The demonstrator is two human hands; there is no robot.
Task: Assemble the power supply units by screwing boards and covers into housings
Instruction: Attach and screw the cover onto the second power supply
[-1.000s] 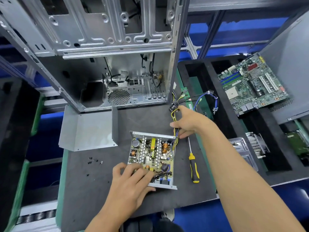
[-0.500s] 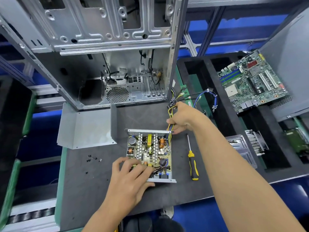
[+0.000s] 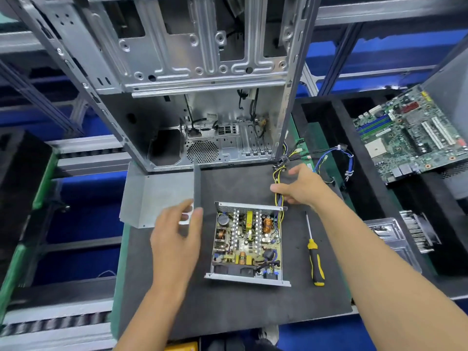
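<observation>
Right hand [image 3: 298,190] pinching wire bundle [image 3: 277,183], board [image 3: 247,240] labels unreadable — perhaps blurred

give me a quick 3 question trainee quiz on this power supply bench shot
1. True or false: the yellow and black screwdriver lies on the dark mat to the right of the open metal power supply housing with its circuit board.
2. Which hand reaches the bent grey sheet-metal cover? A) left hand B) right hand C) neither
3. Fill in: the right hand holds the yellow and black ____ leading out of the housing's far right corner.

Key: 1 true; 2 A; 3 wires
</observation>
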